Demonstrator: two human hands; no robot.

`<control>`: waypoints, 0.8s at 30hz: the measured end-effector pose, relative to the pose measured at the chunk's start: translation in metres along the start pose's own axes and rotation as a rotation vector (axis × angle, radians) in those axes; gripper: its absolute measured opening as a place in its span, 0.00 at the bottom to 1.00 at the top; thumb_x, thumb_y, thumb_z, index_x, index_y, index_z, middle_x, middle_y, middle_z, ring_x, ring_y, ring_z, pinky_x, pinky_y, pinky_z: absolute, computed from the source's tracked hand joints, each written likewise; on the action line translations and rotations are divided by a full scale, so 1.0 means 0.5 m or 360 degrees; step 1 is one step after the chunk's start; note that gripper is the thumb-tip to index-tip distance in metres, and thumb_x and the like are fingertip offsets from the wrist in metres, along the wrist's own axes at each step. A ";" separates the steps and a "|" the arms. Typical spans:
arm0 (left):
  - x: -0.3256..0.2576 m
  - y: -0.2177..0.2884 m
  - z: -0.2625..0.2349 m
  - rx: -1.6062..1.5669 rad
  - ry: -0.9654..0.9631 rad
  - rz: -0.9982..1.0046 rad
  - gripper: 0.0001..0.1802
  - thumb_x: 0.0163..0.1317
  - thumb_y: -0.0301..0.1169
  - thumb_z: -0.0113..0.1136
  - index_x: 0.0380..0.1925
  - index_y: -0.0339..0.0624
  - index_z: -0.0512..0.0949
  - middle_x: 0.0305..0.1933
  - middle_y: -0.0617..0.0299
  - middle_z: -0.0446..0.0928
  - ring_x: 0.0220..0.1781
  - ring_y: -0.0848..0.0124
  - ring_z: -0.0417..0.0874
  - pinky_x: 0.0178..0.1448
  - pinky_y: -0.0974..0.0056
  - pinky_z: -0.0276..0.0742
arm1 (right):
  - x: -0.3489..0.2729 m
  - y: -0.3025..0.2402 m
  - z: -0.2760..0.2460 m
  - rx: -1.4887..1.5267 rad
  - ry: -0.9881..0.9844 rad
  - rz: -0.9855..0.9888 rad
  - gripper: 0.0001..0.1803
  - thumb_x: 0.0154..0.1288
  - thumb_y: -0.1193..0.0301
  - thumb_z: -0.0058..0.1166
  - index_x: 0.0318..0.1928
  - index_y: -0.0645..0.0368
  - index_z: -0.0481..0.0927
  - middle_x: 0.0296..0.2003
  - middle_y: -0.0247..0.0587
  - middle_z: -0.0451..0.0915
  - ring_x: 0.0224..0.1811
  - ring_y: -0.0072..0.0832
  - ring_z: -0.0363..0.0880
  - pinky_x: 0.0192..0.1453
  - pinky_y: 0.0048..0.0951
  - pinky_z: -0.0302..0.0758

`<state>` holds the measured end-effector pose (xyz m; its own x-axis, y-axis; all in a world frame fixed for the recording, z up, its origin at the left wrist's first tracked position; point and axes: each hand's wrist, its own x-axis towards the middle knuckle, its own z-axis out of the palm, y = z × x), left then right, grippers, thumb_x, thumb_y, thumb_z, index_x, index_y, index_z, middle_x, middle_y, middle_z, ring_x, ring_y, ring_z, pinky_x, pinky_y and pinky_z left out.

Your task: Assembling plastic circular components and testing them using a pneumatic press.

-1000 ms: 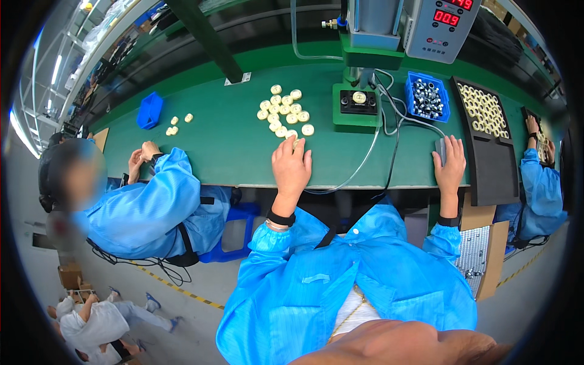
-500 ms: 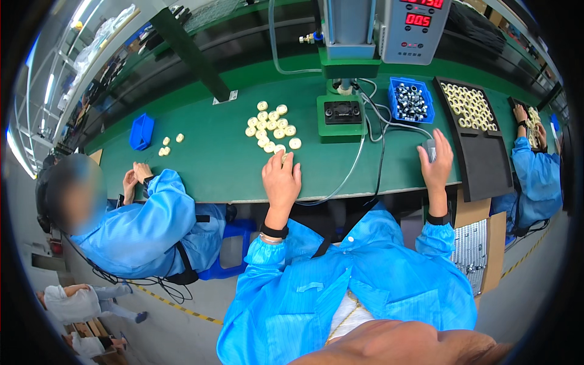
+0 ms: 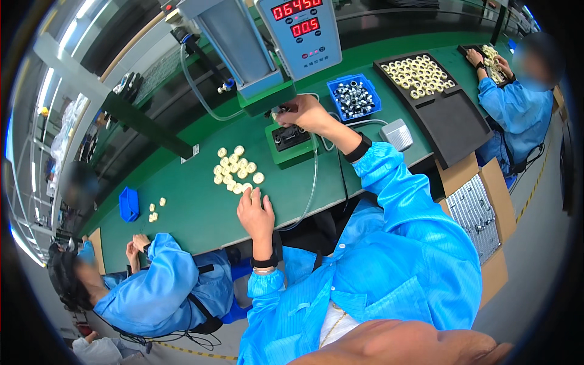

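Observation:
My right hand (image 3: 304, 114) reaches under the head of the bench press (image 3: 261, 91), above the black fixture block (image 3: 291, 137) on its green base. Its thumb and fingers are pinched together; the small thing at the fingertips is too hidden to name. My left hand (image 3: 255, 214) rests near the front edge of the green bench, fingers stretched out, their tips beside the nearest of several cream round pieces (image 3: 234, 165). Those pieces lie in a loose cluster left of the press.
A blue bin (image 3: 354, 97) of small metal parts stands right of the press. Beyond lie a white switch box (image 3: 396, 135) and a black tray (image 3: 447, 118) holding cream pieces. Clear tubing (image 3: 313, 188) hangs over the bench edge. Co-workers in blue sit left and right.
My right hand has left the white switch box and moved left, under the press head, closing into a pinch. My left hand stays by the cream pieces. The view has turned.

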<state>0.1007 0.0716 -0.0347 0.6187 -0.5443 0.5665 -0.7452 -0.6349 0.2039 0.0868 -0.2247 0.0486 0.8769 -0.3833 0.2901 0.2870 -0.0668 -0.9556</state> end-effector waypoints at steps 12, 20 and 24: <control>0.002 0.009 -0.003 0.0033 -0.0016 0.0016 0.19 0.56 0.32 0.63 0.48 0.39 0.79 0.55 0.48 0.75 0.56 0.51 0.75 0.57 0.50 0.69 | -0.159 -0.041 -0.502 -0.1591 0.0967 0.0043 0.14 0.57 0.68 0.63 0.42 0.62 0.83 0.33 0.42 0.84 0.35 0.27 0.81 0.40 0.28 0.76; -0.001 0.003 -0.001 0.0048 0.0000 0.0012 0.19 0.56 0.32 0.64 0.48 0.39 0.78 0.55 0.48 0.75 0.56 0.51 0.75 0.57 0.50 0.70 | -0.230 -0.008 -0.618 -0.1888 0.0776 0.0329 0.15 0.57 0.71 0.59 0.46 0.58 0.82 0.37 0.47 0.83 0.40 0.40 0.82 0.47 0.38 0.76; 0.002 0.004 0.003 0.0030 0.0000 0.0017 0.19 0.56 0.31 0.64 0.48 0.40 0.79 0.55 0.48 0.75 0.56 0.51 0.75 0.57 0.51 0.70 | -0.241 0.010 -0.647 -0.1808 0.0648 0.0275 0.15 0.58 0.74 0.57 0.48 0.57 0.82 0.43 0.47 0.82 0.44 0.41 0.82 0.51 0.38 0.77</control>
<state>0.1002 0.0688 -0.0351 0.6107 -0.5513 0.5685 -0.7471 -0.6391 0.1827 -0.1421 -0.4766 -0.0079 0.6267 -0.7140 0.3122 -0.5012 -0.6761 -0.5401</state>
